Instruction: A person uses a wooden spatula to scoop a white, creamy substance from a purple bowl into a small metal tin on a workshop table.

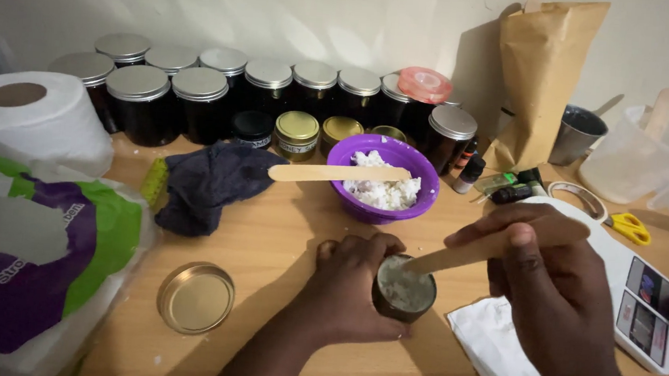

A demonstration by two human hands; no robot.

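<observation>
On the wooden table, hands grip: left [351, 281] a cream-filled dark jar [404, 289], right [550, 273] a wooden spatula [497, 242].

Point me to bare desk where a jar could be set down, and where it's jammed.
Free: the wood between the gold lid, dark cloth and left hand; also the near edge below that lid. Crowded: the back row of dark jars, around the purple bowl, and right of the right hand, by the scale.

Bare table [282, 247] front; purple bowl [384, 176], jars [198, 98] block rear.
</observation>
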